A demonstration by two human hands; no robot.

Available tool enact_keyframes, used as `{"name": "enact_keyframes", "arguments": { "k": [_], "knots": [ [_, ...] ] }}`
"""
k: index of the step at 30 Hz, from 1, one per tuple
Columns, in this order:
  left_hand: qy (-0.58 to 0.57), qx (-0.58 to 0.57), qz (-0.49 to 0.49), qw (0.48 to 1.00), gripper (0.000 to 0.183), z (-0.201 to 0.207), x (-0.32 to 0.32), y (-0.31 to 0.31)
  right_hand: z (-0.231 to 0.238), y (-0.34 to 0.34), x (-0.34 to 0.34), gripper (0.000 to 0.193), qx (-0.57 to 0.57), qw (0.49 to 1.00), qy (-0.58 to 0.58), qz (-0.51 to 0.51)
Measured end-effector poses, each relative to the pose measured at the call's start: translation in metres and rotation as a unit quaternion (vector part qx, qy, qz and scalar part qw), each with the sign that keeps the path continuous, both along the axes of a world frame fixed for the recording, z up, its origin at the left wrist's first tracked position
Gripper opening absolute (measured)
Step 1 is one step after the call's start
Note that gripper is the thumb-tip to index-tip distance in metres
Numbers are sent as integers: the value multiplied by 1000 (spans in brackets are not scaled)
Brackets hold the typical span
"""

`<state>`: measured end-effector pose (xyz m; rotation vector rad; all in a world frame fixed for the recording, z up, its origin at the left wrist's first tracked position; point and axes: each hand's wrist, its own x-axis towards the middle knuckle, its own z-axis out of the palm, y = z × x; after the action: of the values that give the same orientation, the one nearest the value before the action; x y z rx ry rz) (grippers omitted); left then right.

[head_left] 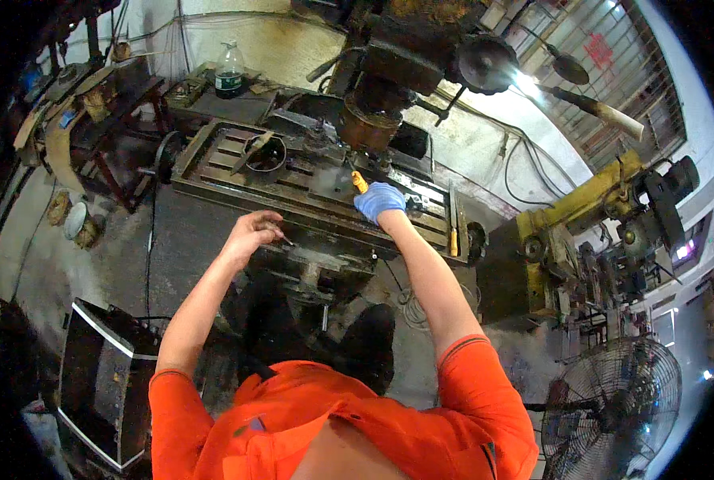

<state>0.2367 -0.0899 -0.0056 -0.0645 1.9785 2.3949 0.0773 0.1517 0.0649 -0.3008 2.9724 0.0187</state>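
Observation:
My right hand [382, 202], in a blue glove, is closed around a yellow-handled tool [360, 182]. Its dark, thin end points up and away, toward the work area below the machine's spindle head [370, 120]; what kind of tool it is I cannot tell. My bare left hand [254, 233] hovers at the near edge of the slotted machine table [241, 192], thumb and fingers pinched together. Something thin and small [286, 240] shows at its fingertips, too small to name. Greyish haze lies over the table's middle, left of the glove.
A round metal pot [266, 154] stands on the table's left part. Another yellow-handled tool [454, 242] lies at its right end. Handwheels [167, 157] stick out at both ends. A big fan [613, 400] stands at lower right, a dark open box [105, 384] at lower left.

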Motion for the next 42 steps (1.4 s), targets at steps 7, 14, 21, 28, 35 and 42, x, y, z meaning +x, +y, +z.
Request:
{"name": "enact_keyframes", "arguments": {
  "k": [7, 14, 21, 28, 35, 42],
  "knots": [
    [-99, 14, 74, 992, 26, -37, 33, -48, 6, 6, 31, 50, -42, 996, -70, 46],
    [-84, 7, -10, 996, 20, -21, -2, 12, 1, 71, 32, 49, -87, 996, 11, 30],
    [-83, 48, 0, 995, 26, -39, -3, 10, 21, 24, 162, 49, -127, 923, -215, 292],
    [-124, 132, 85, 980, 23, -29, 67, -7, -27, -5, 188, 41, -191, 921, -179, 290],
    [-60, 6, 337, 940, 29, -5, 226, -131, -4, -44, 206, 27, -327, 829, -288, 351],
    [-431, -516, 318, 669, 40, -65, 486, -243, -31, -30, 192, 33, -260, 855, -300, 334]
  ]
}}
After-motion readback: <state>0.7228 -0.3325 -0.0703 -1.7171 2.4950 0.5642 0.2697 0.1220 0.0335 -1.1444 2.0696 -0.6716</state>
